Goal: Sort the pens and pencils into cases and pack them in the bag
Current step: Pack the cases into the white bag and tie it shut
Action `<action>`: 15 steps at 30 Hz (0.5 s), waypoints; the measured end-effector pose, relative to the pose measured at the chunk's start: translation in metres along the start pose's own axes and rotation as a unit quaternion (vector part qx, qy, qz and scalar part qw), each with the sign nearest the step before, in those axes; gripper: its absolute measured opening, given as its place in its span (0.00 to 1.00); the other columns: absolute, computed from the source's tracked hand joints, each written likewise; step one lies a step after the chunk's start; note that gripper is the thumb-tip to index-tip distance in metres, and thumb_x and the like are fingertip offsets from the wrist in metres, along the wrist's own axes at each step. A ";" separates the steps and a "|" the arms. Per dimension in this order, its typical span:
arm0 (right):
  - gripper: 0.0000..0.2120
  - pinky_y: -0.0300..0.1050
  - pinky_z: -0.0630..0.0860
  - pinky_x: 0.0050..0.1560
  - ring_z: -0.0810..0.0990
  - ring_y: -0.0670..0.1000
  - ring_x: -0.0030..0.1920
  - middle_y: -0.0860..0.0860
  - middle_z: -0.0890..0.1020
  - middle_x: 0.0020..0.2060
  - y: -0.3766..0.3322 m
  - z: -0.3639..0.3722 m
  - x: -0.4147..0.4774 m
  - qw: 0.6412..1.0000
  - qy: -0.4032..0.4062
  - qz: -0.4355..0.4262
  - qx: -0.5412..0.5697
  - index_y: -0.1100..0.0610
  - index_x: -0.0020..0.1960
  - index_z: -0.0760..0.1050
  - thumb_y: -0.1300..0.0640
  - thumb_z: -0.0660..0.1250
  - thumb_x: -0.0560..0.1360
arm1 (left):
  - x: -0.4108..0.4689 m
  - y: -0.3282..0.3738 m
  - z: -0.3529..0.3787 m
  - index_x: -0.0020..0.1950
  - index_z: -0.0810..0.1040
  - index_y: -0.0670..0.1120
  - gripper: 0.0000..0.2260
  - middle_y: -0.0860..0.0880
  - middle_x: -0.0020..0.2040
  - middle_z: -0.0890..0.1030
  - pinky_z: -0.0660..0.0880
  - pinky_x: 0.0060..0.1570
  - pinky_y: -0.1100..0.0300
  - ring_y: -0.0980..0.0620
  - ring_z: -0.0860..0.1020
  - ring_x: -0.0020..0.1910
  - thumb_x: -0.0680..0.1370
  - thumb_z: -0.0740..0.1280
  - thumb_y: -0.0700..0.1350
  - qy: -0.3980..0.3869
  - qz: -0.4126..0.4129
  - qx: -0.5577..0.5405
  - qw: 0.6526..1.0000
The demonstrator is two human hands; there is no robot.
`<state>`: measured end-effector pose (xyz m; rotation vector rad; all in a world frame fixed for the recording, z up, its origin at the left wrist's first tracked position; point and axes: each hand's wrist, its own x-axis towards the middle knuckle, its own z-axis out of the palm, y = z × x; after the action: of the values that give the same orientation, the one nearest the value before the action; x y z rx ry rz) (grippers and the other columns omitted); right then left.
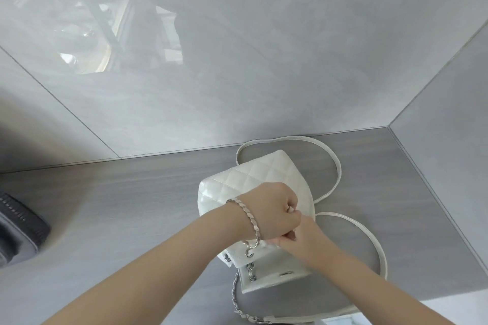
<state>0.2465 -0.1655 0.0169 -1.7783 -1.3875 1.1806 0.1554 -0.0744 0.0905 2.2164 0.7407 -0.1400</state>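
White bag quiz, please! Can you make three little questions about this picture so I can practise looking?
1. True or false: the white bag rests on the grey counter.
2. Which wrist wears the bracelet? A) left B) right C) both
3. Fill the gap: the bag's long strap is coloured ____.

Key: 1 true; 2 A; 3 white.
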 end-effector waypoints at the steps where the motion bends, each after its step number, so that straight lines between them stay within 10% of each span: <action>1: 0.06 0.33 0.63 0.33 0.66 0.40 0.30 0.43 0.71 0.27 0.005 0.003 0.000 1.000 0.001 0.000 0.006 0.58 0.36 0.73 0.58 0.67 0.71 | 0.001 -0.001 0.000 0.26 0.59 0.46 0.20 0.48 0.26 0.63 0.64 0.33 0.61 0.50 0.62 0.28 0.75 0.62 0.43 -0.011 0.002 0.013 1.000; 10: 0.11 0.40 0.74 0.29 0.75 0.47 0.24 0.53 0.77 0.26 0.009 0.000 0.017 0.985 0.059 0.099 0.126 0.59 0.37 0.70 0.67 0.73 0.67 | 0.000 -0.069 -0.028 0.40 0.66 0.47 0.15 0.53 0.36 0.73 0.67 0.37 0.58 0.49 0.74 0.38 0.73 0.67 0.56 0.109 -0.148 0.106 0.977; 13: 0.16 0.42 0.70 0.31 0.71 0.46 0.26 0.47 0.75 0.28 0.009 0.003 0.022 0.992 0.077 0.097 -0.019 0.52 0.35 0.66 0.58 0.75 0.66 | -0.004 -0.097 -0.005 0.44 0.74 0.45 0.13 0.46 0.41 0.77 0.73 0.36 0.54 0.43 0.75 0.42 0.66 0.74 0.47 0.234 -0.133 0.347 0.898; 15: 0.20 0.41 0.65 0.32 0.68 0.45 0.29 0.45 0.72 0.28 0.007 0.002 0.022 0.982 0.101 0.094 -0.128 0.49 0.33 0.63 0.51 0.75 0.65 | -0.006 -0.098 0.017 0.43 0.74 0.46 0.10 0.47 0.43 0.74 0.75 0.36 0.54 0.45 0.70 0.42 0.64 0.69 0.41 0.288 -0.034 0.322 0.901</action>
<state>0.2492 -0.1465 0.0034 -2.1846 -1.3199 0.9125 0.0991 -0.0380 0.0171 2.9103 1.2281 0.2991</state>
